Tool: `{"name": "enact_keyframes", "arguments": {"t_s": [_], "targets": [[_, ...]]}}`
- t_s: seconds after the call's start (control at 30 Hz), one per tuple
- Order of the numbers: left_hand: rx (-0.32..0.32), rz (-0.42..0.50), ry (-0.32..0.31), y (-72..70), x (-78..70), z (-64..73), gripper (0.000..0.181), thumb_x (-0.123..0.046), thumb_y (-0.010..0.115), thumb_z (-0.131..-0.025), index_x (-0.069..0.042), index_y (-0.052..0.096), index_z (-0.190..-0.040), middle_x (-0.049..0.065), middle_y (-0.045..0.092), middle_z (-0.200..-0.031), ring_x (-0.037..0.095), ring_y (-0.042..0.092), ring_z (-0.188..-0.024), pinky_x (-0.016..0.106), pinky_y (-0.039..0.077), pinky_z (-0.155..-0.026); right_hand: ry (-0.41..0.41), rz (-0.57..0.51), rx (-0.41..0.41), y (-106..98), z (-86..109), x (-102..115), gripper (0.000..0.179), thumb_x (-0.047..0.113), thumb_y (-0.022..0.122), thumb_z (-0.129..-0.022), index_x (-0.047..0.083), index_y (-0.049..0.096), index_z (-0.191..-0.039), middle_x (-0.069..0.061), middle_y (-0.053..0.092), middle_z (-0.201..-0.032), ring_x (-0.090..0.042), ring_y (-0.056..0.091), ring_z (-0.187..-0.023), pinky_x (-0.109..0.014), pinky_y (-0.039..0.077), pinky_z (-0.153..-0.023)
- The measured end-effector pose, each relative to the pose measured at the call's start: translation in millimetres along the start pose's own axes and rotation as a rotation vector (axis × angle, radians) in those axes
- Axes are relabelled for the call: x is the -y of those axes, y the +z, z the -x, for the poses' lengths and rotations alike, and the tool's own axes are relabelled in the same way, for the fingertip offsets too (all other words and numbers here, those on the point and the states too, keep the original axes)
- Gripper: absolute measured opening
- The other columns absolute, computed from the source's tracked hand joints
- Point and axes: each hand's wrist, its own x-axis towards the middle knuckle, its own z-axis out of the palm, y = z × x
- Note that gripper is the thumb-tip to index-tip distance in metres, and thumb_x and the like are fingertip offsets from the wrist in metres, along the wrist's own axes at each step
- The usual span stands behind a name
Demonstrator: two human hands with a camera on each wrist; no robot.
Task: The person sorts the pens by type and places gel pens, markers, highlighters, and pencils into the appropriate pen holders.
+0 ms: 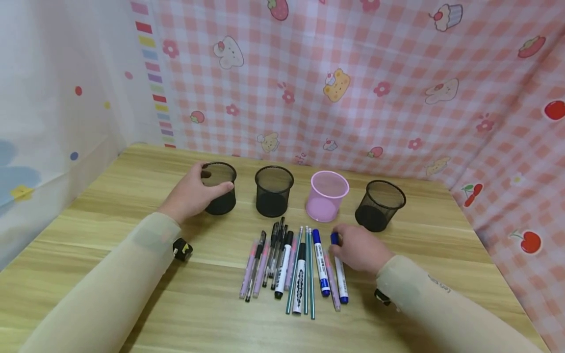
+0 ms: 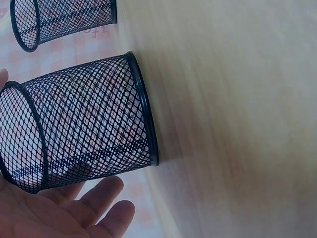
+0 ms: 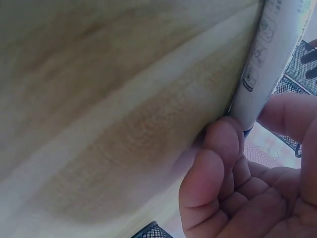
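Note:
At the left of the row, my left hand [image 1: 192, 193] holds a black mesh pen holder [image 1: 222, 202] near its rim, thumb on the near side and fingers behind. In the left wrist view this pen holder [image 2: 89, 119] stands upright, its mesh see-through. My right hand [image 1: 359, 247] pinches a blue-capped whiteboard marker [image 1: 341, 277] by its upper end, at the right edge of the spread pens. The right wrist view has the marker's white barrel [image 3: 262, 64] between thumb and fingers. Beside it lie a pink pen [image 1: 332, 284] and another blue-capped marker [image 1: 321, 264].
Along the back stand a second black mesh pen holder [image 1: 272, 202], a pink one [image 1: 324, 206] and a third black one [image 1: 375, 215]. Several pens, black markers [image 1: 284, 262] and green pencils [image 1: 311, 294] lie mid-table. A checkered cloth [image 1: 300, 117] hangs behind.

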Motion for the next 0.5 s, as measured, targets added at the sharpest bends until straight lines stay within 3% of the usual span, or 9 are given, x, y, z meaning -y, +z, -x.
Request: {"name": "enact_keyframes", "arguments": {"t_s": [0.2, 0.4, 0.5], "targets": [[0.003, -0.002, 0.006, -0.5, 0.1, -1.0, 0.120, -0.080, 0.062, -0.088, -0.014, 0.004, -0.170, 0.018, 0.034, -0.170, 0.048, 0.033, -0.154, 0.067, 0.031, -0.122, 0.033, -0.048, 0.002, -1.9, 0.5, -1.4, 0.040, 0.026, 0.071, -0.099, 0.002, 0.066, -0.131, -0.013, 0.076, -0.111, -0.019, 0.068, -0.089, -0.046, 0.062, -0.089], [0.003, 0.005, 0.005, 0.1, 1.3, -1.2, 0.123, -0.082, 0.061, -0.087, -0.014, 0.003, -0.170, 0.018, 0.033, -0.170, 0.047, 0.033, -0.154, 0.067, 0.031, -0.121, 0.059, -0.134, -0.052, -7.7, 3.8, -0.8, 0.028, 0.023, 0.070, -0.100, 0.005, 0.065, -0.122, -0.006, 0.071, -0.091, -0.018, 0.063, -0.076, -0.033, 0.055, -0.068], [0.006, 0.007, 0.006, 0.1, 1.3, -1.4, 0.124, -0.083, 0.061, -0.086, -0.014, 0.001, -0.171, 0.018, 0.032, -0.171, 0.048, 0.032, -0.155, 0.067, 0.030, -0.122, 0.079, -0.199, -0.093, -12.5, 6.8, -0.3, 0.027, 0.023, 0.069, -0.101, 0.008, 0.062, -0.122, -0.005, 0.068, -0.088, -0.018, 0.061, -0.073, -0.031, 0.051, -0.064]]}}
